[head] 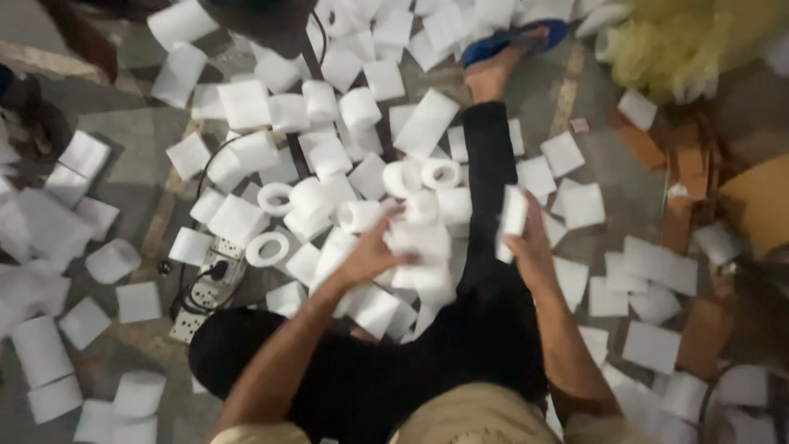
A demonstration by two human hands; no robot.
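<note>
I sit on the floor with one leg in dark trousers [486, 173] stretched out ahead. My left hand [370, 255] reaches into a heap of white foam rolls [415, 238] beside that leg, its fingers spread over the pieces. My right hand [526, 242] is shut on a flat white foam piece [513, 212], held upright just right of the leg. White foam sheets and rolled foam tubes lie scattered all around me on the floor.
A white power strip [205, 288] with a black plug and cable lies on the floor at my left. A blue sandal [509, 39] is on my foot ahead. Brown cardboard pieces [690, 164] and a yellow bag [674, 41] lie at the right.
</note>
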